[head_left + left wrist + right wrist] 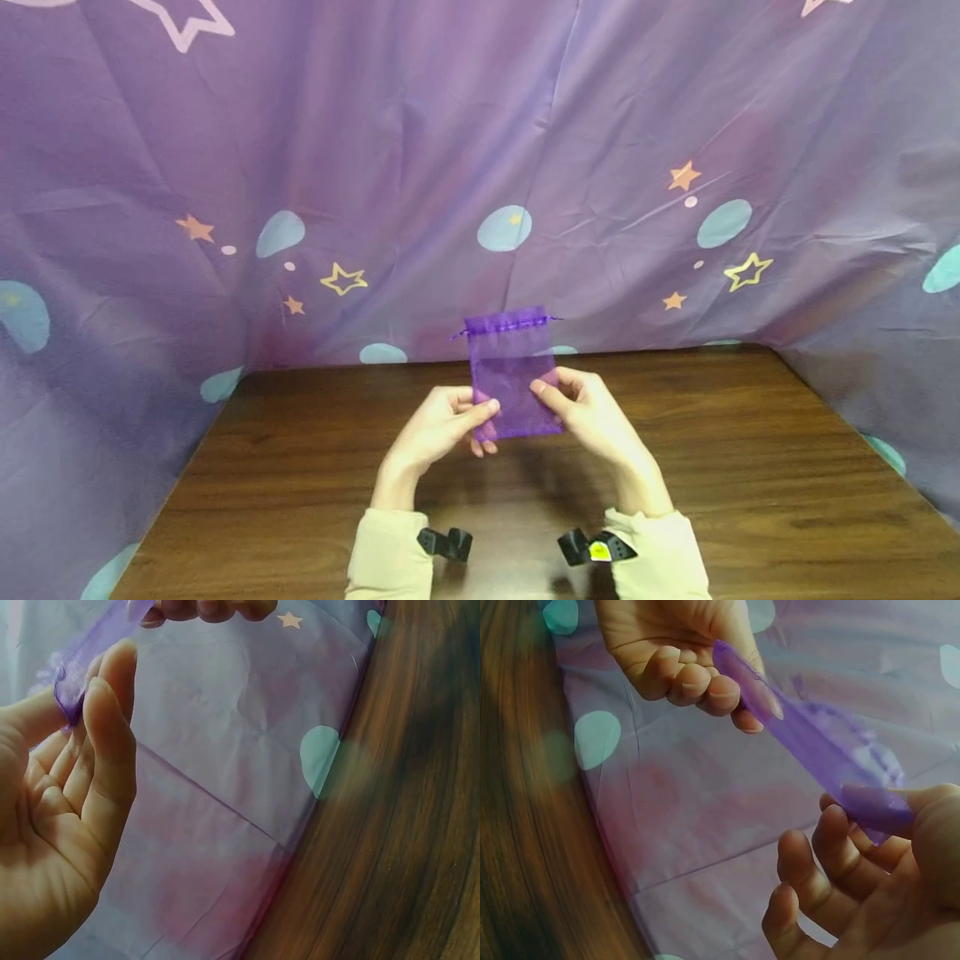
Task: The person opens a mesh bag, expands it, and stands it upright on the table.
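A sheer purple drawstring pouch point(513, 367) is held up over the table, its gathered drawstring end at the top and short cord ends sticking out at both sides. My left hand point(442, 425) pinches its lower left edge, thumb in front and fingers showing through the mesh behind. On the opposite edge my right hand point(596, 412) pinches it between thumb and fingers, a bit higher. In the right wrist view the pouch point(810, 742) stretches thin and flat between the left hand point(686, 652) and the right hand point(870, 877).
The dark wooden table point(300, 483) spreads beneath both hands. Behind and around it hangs a purple cloth point(420, 167) printed with stars and pale blue shapes. Black wrist straps point(446, 544) are worn at the cream sleeves point(390, 554).
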Action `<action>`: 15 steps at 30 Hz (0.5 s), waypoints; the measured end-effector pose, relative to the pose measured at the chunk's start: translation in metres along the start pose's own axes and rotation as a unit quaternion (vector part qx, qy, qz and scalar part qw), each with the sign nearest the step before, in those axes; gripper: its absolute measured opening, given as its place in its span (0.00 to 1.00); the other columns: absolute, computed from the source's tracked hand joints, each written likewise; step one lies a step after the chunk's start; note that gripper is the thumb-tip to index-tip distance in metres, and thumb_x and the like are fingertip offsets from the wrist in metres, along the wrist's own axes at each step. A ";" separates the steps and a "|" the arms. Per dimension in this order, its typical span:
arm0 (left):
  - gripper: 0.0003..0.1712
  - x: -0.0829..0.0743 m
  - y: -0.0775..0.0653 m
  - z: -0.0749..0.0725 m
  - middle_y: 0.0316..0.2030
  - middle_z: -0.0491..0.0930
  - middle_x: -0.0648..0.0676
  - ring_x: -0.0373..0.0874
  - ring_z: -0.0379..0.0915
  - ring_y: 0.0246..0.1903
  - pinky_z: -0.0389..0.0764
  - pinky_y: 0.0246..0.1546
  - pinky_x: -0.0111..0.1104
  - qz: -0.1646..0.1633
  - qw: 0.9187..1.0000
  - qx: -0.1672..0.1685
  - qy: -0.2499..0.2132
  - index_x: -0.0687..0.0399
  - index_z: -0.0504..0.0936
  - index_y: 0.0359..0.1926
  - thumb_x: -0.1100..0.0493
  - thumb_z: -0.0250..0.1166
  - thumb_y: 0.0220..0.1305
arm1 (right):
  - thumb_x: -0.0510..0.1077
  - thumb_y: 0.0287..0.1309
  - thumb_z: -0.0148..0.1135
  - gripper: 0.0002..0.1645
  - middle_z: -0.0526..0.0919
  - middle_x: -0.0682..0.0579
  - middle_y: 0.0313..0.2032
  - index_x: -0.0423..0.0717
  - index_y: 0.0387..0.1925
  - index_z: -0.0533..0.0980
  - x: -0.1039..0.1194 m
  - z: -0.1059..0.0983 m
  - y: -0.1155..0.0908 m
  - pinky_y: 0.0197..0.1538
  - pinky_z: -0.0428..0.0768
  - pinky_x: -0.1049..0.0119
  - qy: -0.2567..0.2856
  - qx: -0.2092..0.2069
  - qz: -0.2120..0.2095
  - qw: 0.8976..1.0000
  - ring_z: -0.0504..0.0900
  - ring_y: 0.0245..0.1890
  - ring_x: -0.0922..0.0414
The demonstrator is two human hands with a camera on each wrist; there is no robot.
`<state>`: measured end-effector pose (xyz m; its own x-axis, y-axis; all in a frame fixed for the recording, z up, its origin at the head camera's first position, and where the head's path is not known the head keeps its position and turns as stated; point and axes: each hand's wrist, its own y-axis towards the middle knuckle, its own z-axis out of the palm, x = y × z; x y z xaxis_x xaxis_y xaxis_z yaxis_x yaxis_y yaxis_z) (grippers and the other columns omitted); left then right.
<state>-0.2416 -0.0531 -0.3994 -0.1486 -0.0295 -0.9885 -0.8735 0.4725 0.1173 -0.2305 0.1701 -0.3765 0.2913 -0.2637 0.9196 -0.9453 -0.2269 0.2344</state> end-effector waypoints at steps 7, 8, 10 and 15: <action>0.15 -0.001 0.002 0.000 0.23 0.82 0.58 0.49 0.82 0.22 0.83 0.25 0.45 0.016 1.000 -0.025 0.005 0.68 0.79 0.36 0.56 0.62 0.69 | 0.46 0.69 0.57 0.17 0.77 0.48 0.21 0.34 0.33 0.76 0.001 -0.009 -0.002 0.26 0.78 0.66 0.024 0.064 0.025 0.997 0.76 0.20 0.58; 0.15 -0.002 0.003 0.000 0.23 0.81 0.58 0.49 0.82 0.21 0.82 0.25 0.44 0.017 0.999 -0.027 0.004 0.68 0.79 0.36 0.56 0.62 0.69 | 0.47 0.69 0.57 0.17 0.78 0.45 0.22 0.34 0.33 0.76 0.001 -0.011 -0.003 0.27 0.79 0.65 0.030 0.078 0.033 0.996 0.77 0.21 0.57; 0.15 -0.003 0.003 0.001 0.23 0.81 0.60 0.50 0.81 0.21 0.82 0.24 0.42 0.020 0.999 -0.032 0.004 0.68 0.79 0.36 0.56 0.62 0.69 | 0.46 0.69 0.58 0.17 0.78 0.43 0.22 0.34 0.33 0.76 0.001 -0.015 -0.005 0.28 0.81 0.63 0.035 0.098 0.039 0.994 0.78 0.21 0.54; 0.15 -0.002 0.003 0.000 0.22 0.80 0.59 0.50 0.80 0.19 0.82 0.22 0.43 0.025 0.999 -0.048 0.005 0.69 0.79 0.37 0.57 0.62 0.69 | 0.43 0.68 0.58 0.15 0.78 0.41 0.22 0.32 0.31 0.75 0.002 -0.016 -0.008 0.27 0.81 0.62 0.040 0.113 0.024 0.993 0.79 0.20 0.53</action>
<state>-0.2443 -0.0517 -0.3967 -0.1978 -0.0169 -0.9801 -0.9050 0.3872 0.1759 -0.2253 0.1868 -0.3716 0.2260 -0.2056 0.9522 -0.8983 -0.4220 0.1221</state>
